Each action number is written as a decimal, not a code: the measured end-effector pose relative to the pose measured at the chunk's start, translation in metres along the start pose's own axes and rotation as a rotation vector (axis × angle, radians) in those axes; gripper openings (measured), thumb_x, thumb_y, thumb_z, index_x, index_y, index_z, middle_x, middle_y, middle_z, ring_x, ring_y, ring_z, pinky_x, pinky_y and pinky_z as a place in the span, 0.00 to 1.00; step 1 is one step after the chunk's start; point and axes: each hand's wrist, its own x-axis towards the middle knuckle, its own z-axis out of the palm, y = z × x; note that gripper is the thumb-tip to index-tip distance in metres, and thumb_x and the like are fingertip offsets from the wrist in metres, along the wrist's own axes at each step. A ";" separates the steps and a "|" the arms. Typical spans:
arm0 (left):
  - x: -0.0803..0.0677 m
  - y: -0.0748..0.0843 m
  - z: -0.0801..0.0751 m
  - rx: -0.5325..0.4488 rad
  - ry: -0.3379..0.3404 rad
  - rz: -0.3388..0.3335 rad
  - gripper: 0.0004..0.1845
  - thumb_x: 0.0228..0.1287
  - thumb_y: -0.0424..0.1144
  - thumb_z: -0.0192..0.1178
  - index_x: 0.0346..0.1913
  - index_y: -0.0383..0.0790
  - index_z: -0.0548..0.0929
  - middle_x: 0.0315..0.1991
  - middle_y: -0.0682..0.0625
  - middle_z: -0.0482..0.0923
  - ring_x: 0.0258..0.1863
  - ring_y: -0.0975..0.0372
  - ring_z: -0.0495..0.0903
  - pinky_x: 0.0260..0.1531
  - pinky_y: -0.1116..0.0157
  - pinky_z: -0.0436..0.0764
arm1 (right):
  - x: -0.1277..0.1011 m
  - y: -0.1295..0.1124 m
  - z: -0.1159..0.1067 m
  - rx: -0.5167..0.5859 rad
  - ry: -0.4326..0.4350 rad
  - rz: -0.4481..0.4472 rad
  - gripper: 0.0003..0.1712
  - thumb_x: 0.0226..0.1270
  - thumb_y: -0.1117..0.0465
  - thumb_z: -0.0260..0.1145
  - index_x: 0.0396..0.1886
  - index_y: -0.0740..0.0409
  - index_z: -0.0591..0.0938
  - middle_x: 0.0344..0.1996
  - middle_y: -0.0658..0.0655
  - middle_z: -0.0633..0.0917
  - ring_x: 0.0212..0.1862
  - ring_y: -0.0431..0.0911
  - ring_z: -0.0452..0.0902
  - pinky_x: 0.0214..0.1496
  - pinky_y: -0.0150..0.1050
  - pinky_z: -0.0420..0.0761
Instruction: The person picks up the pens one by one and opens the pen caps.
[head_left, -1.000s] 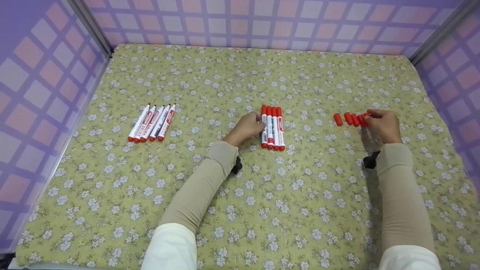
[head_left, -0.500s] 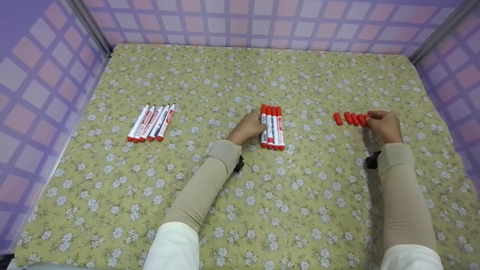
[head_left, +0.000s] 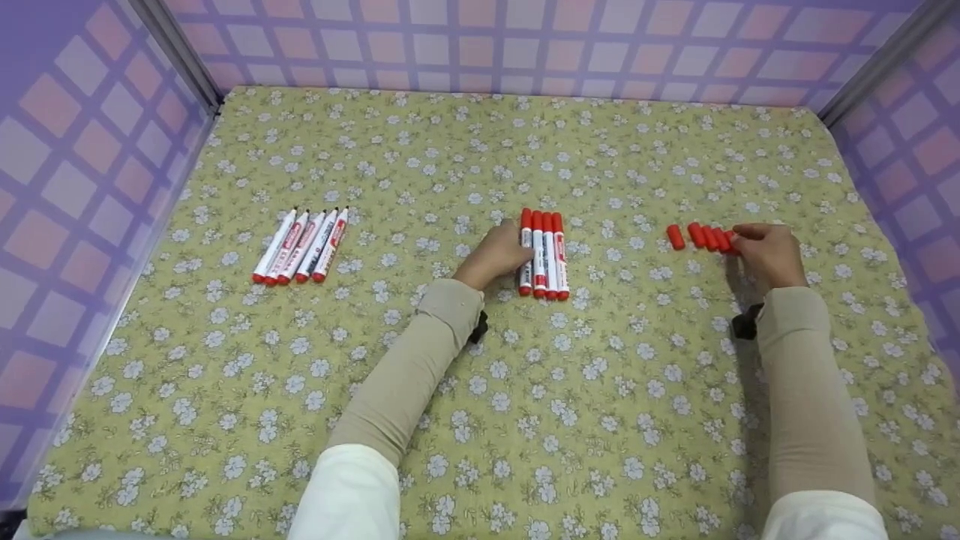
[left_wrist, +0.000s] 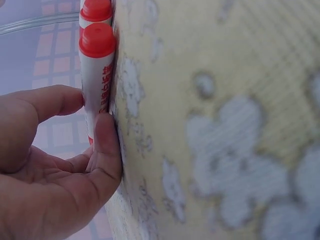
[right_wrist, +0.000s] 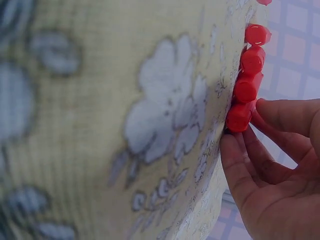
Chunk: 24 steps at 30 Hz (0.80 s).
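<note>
My left hand [head_left: 493,256] is at the left side of a row of several capped whiteboard markers [head_left: 551,259], white with red caps. In the left wrist view, a finger and the thumb hold the outermost whiteboard marker [left_wrist: 96,75] from two sides as it lies on the cloth. Off to the right, my right hand [head_left: 772,256] pinches the end one of several red marker caps [head_left: 709,239] that lie side by side. In the right wrist view that end cap [right_wrist: 239,118] sits against the digits. Its far part is covered by them.
Several uncapped markers [head_left: 301,246] with dark tips lie slanted in a row at the left. A single red cap [head_left: 676,237] stands slightly apart from the others. The flowered cloth [head_left: 570,420] covers the table, with checked purple panels [head_left: 517,45] around it.
The left hand has come a little rightward onto the edge of the marker row. The right hand has shifted slightly right, and the end caps now lie more evenly side by side.
</note>
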 end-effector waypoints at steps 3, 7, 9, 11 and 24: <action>-0.001 0.001 0.000 -0.056 -0.004 -0.015 0.21 0.65 0.26 0.51 0.60 0.33 0.64 0.49 0.40 0.75 0.41 0.54 0.82 0.35 0.64 0.84 | -0.001 -0.001 0.000 0.005 -0.003 0.009 0.32 0.74 0.50 0.50 0.69 0.66 0.66 0.65 0.70 0.71 0.61 0.56 0.71 0.41 0.25 0.73; -0.001 0.002 0.000 0.015 0.004 -0.002 0.21 0.63 0.25 0.51 0.60 0.33 0.67 0.48 0.42 0.75 0.40 0.55 0.81 0.35 0.65 0.83 | -0.002 -0.001 0.000 -0.001 -0.001 0.009 0.33 0.74 0.49 0.49 0.69 0.65 0.66 0.64 0.70 0.71 0.60 0.55 0.71 0.43 0.28 0.74; -0.001 0.003 0.001 0.051 0.007 0.003 0.22 0.63 0.24 0.52 0.61 0.33 0.68 0.49 0.42 0.76 0.40 0.55 0.81 0.35 0.66 0.83 | -0.003 -0.002 0.001 -0.005 0.000 0.006 0.33 0.74 0.48 0.49 0.69 0.65 0.66 0.64 0.70 0.71 0.60 0.55 0.71 0.43 0.28 0.74; -0.001 0.004 0.001 0.067 0.009 -0.002 0.24 0.63 0.24 0.52 0.63 0.34 0.67 0.50 0.42 0.76 0.40 0.55 0.81 0.34 0.66 0.83 | -0.003 -0.002 0.001 -0.008 0.001 0.001 0.33 0.74 0.48 0.49 0.69 0.65 0.66 0.64 0.70 0.71 0.60 0.55 0.72 0.42 0.27 0.74; -0.001 0.001 -0.003 0.071 -0.007 0.024 0.19 0.64 0.30 0.56 0.57 0.37 0.71 0.48 0.44 0.77 0.37 0.57 0.80 0.34 0.64 0.83 | 0.000 -0.001 0.001 -0.028 0.001 -0.006 0.34 0.74 0.46 0.48 0.70 0.65 0.66 0.64 0.70 0.72 0.60 0.56 0.72 0.48 0.33 0.74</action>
